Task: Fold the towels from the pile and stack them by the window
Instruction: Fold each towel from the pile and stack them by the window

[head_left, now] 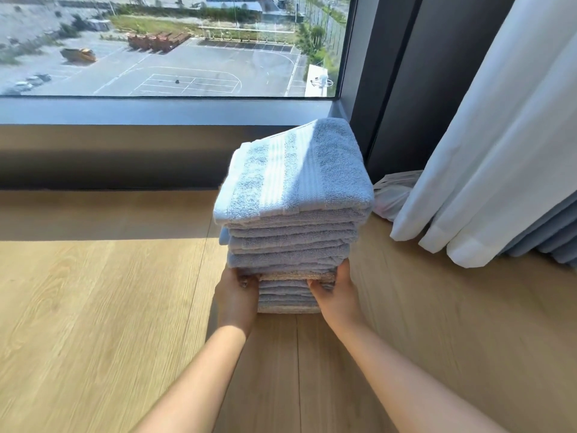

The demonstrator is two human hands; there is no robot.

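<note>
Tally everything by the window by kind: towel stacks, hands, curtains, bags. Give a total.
Stack of folded pale blue terry towels: 1
Bare hands gripping its lower sides: 2 (left hand, right hand)
Curtains: 2 (white curtain, grey-blue curtain)
Crumpled white bag: 1
Total: 6

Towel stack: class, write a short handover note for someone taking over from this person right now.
Left hand: grips the towel stack low on its left side.
Right hand: grips it low on the right.
Stack stands on the wooden surface below the window, beside the white curtain.
Done: many folded towels stacked.
Left: release the stack; the unfolded pile is out of view, so check it.
</note>
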